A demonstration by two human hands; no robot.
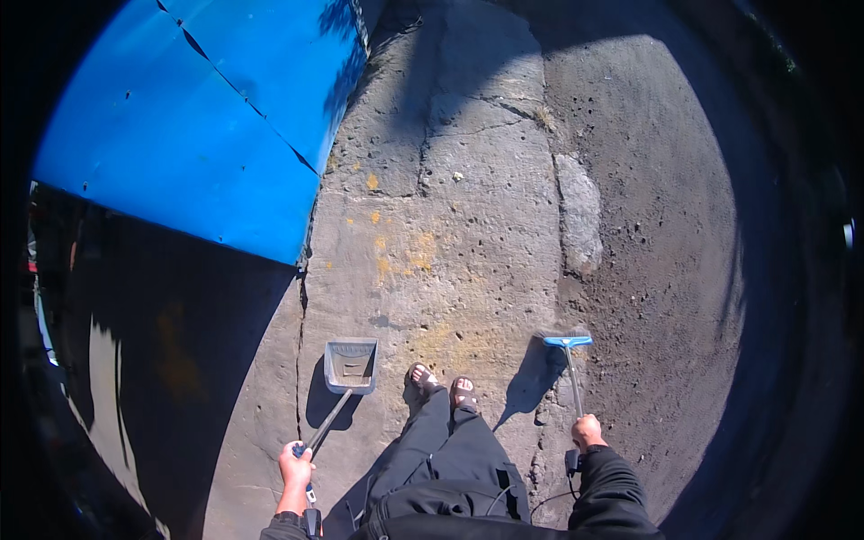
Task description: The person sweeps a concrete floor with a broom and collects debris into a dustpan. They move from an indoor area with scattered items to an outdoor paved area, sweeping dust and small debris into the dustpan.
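My left hand (295,466) is closed round the handle of a long-handled grey dustpan (352,346). The pan is held out ahead of me to the left of my feet, its shadow falling on the concrete beside it. On the other side, my right hand (589,432) grips the stick of a broom (567,341) with a blue head and dark bristles. The broom head is near the right edge of the concrete strip; whether the bristles touch the ground I cannot tell.
A cracked, pitted concrete strip (477,225) with yellow stains runs ahead. Loose stones and dirt (643,225) lie along its right side, by a raised light slab (580,211). At the far left stands a blue metal panel (207,135). My sandalled feet (441,382) are between the tools.
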